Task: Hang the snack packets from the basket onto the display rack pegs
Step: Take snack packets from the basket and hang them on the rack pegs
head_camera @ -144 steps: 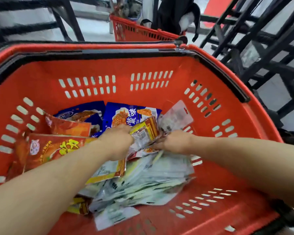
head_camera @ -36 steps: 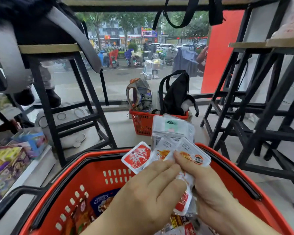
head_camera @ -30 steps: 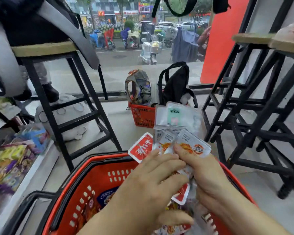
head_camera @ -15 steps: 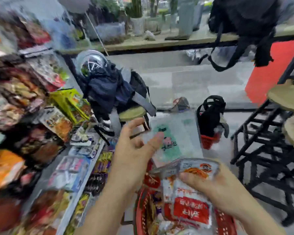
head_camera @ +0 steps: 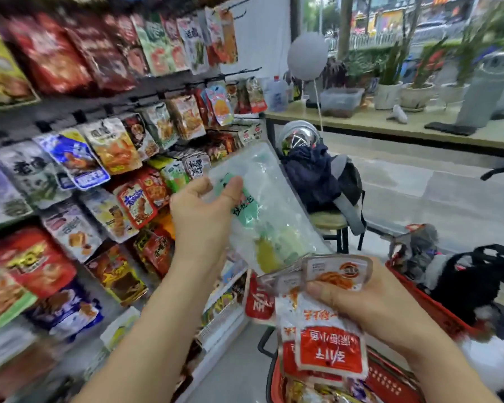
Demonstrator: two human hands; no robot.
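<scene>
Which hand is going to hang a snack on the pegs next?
Probably the left. The left hand holds one clear packet up beside the display rack, which stands on that side. The right hand sits lower over the basket, gripping a bunch of red-and-white packets.

The display rack [head_camera: 26, 123] fills nine to eleven o'clock. At centre, the left hand [head_camera: 200, 219] holds a packet [head_camera: 262, 199] just right of it. At five o'clock, the right hand [head_camera: 370, 303] grips a bundle of packets [head_camera: 329, 338] above the basket [head_camera: 390, 382]. Behind, at one o'clock, a stool [head_camera: 329, 221] carries a jacket [head_camera: 309, 175] and a helmet [head_camera: 298, 136].
</scene>
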